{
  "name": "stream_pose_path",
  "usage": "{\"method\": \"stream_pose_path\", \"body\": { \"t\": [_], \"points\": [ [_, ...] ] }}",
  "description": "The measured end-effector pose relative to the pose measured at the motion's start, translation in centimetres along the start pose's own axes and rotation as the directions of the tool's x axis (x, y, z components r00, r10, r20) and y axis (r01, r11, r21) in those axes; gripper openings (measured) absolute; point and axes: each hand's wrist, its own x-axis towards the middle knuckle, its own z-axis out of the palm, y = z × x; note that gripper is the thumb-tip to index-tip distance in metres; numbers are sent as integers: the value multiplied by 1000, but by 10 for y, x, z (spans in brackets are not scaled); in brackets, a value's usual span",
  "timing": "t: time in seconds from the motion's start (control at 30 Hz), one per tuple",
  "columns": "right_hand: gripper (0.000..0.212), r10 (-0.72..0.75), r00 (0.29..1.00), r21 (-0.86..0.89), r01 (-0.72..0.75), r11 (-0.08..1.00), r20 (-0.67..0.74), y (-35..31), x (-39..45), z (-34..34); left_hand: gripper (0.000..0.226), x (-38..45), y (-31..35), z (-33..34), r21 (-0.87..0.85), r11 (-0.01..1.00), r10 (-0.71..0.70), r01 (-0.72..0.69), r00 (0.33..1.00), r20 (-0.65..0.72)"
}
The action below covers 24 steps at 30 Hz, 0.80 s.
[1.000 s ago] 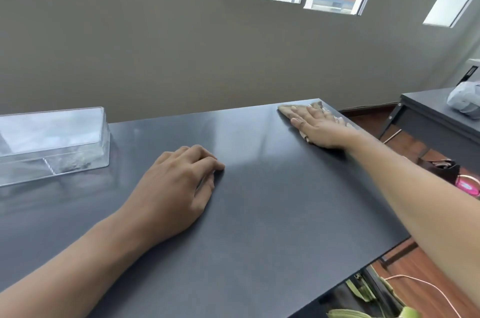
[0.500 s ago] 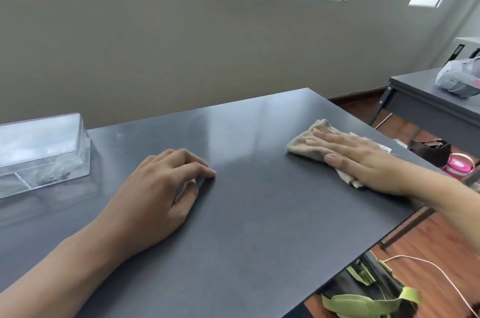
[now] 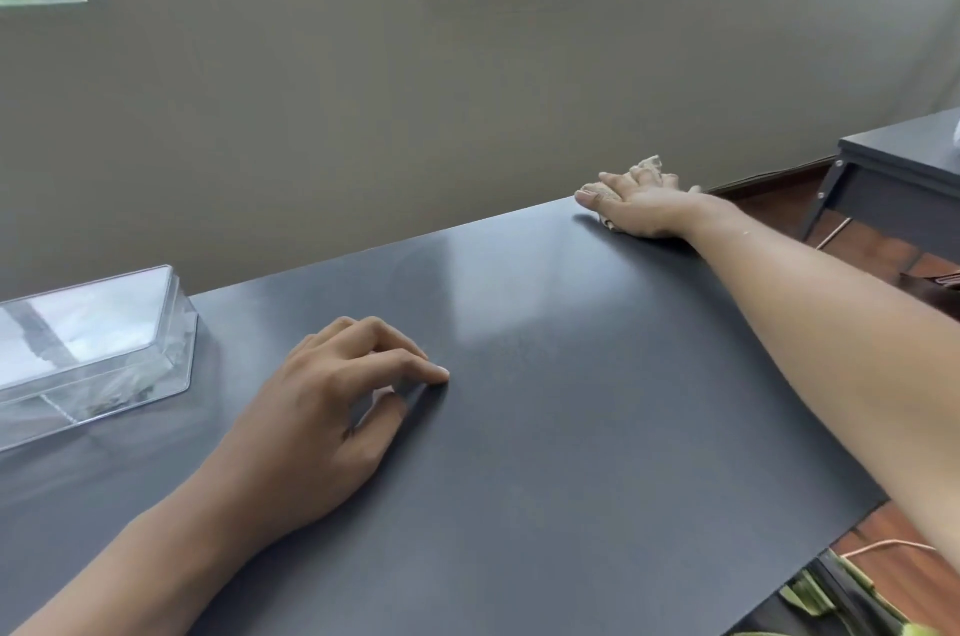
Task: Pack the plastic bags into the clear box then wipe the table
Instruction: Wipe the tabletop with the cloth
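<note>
The dark grey table [image 3: 571, 427] fills the lower view. At its far right corner my right hand [image 3: 641, 204] presses flat on a beige cloth [image 3: 647, 164], which shows only as a crumpled bit past the fingers. My left hand [image 3: 332, 401] rests on the middle of the table with curled, slightly parted fingers and holds nothing. The clear box [image 3: 93, 349] stands at the left edge of the view with its lid on. Clear plastic bags [image 3: 114, 393] lie crumpled inside it.
A grey wall with windows runs right behind the table. A second dark table [image 3: 893, 167] stands at the far right across a wooden floor gap. A green bag [image 3: 831, 594] and a cable lie on the floor under the near right corner.
My right hand has slid the cloth from the near right part of the table back up to the far right corner. The left hand has stayed where it was.
</note>
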Motion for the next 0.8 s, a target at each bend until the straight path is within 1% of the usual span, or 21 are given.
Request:
{"method": "stream_pose_path", "body": {
  "t": [0.1,0.23,0.3,0.37,0.43,0.57,0.67,0.8],
  "points": [
    [100,3,1000,2,-2,1000,-20,0,-3,0,39,1,-2,1,5,1000,-10,10,1000,0],
    [96,-6,999,-33,5,999,-34,-3,-9,4,38,2,0,0,11,1000,-7,7,1000,13],
    [96,-37,998,-60,34,998,-41,-8,-19,7,37,2,1,0,12,1000,-4,4,1000,13],
    [98,-105,994,-90,102,991,-33,-14,-36,15,36,2,2,1,20,1000,-4,4,1000,15],
    [96,-200,980,-126,198,972,-6,-20,-66,27,36,1,1,1,32,999,-3,3,1000,19],
    [82,-376,925,-154,379,912,52,-24,-144,45,36,1,1,1,42,999,10,-11,1000,18],
    [77,-445,894,-178,448,876,59,-20,-202,50,37,0,0,1,29,999,17,-17,1000,12],
    [83,-464,881,-245,471,847,89,-10,-259,54,38,-1,1,4,34,999,11,-11,1000,-4]
  ]
}}
